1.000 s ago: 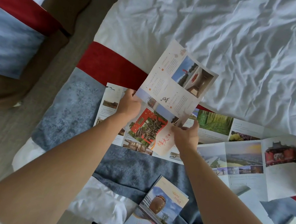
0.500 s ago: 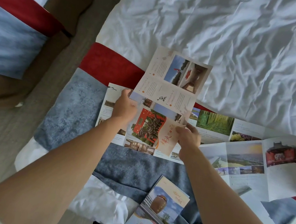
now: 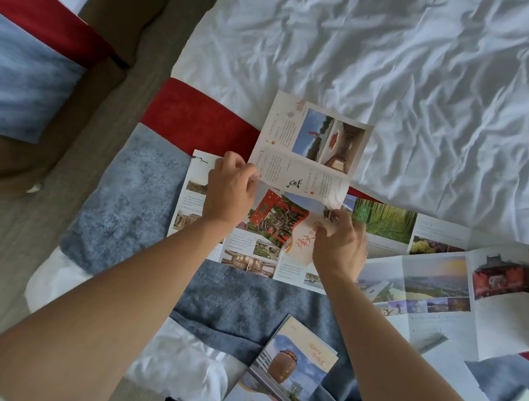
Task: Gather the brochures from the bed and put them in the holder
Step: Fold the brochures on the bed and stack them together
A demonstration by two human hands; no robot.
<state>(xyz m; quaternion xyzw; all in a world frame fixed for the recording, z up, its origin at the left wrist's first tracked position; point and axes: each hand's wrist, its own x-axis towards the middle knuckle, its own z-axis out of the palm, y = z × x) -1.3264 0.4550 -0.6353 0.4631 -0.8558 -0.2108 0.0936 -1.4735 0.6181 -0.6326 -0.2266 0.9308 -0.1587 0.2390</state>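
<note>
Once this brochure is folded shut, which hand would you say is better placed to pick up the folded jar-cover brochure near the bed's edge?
Probably the right hand: the jar-cover brochure lies below it, beside the right forearm, while the left hand pinches the held brochure farther left.

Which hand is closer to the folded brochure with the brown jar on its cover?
Right. The right hand is above the jar brochure, pinching the unfolded brochure; the left hand is farther up-left.
</note>
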